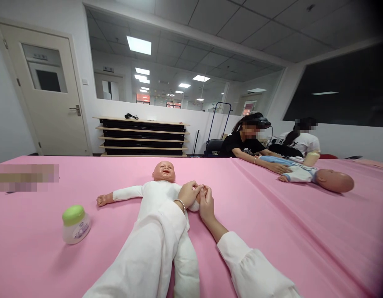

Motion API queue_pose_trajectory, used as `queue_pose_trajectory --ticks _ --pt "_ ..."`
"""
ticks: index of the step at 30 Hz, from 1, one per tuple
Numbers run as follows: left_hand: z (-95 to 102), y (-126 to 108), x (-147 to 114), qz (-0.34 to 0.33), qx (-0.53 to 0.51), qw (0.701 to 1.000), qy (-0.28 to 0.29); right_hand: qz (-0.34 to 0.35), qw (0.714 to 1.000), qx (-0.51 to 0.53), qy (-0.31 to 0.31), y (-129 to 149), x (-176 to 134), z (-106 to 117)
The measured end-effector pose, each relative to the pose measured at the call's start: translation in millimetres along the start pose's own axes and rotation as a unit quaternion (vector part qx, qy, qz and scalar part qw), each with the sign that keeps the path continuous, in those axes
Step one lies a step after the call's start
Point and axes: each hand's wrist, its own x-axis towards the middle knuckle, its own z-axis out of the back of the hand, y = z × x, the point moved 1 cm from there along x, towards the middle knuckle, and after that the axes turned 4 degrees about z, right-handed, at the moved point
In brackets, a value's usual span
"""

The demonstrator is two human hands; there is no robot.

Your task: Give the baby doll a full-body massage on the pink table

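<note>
A baby doll (160, 194) with a white cloth body lies face up on the pink-covered table (241, 231), its head away from me. My left hand (189, 194) reaches across its body and closes on the doll's hand (202, 189), at the end of the arm on my right. Fingers of my right hand (207, 203) are closed on that same small hand from the other side. The doll's other arm (126, 193) stretches out to the left. My white left sleeve covers part of its body and a leg.
A jar with a green lid (75, 224) stands on the left of the table. At the right, a person in black (247, 142) handles another doll (306, 173) in blue and white. A second person (299, 138) sits behind. Stacked boards (143, 136) stand beyond the table.
</note>
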Motion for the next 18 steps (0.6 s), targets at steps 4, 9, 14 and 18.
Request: queue_pose_trajectory --ticks 4,9,14,18 --pt "0.0 1 2 0.006 -0.012 1.000 -0.006 -0.001 1.000 0.002 0.023 5 0 -1" --pt "-6.3 6 4 0.007 -0.035 0.999 0.027 -0.100 0.987 0.118 -0.041 -2 12 0" --pt "-9.0 4 0 0.010 -0.037 0.997 0.062 -0.221 0.947 0.201 -0.116 -26 28 10" --pt "-4.1 -4 -2 0.019 -0.011 0.998 0.050 -0.202 0.956 0.155 -0.145 -49 41 28"
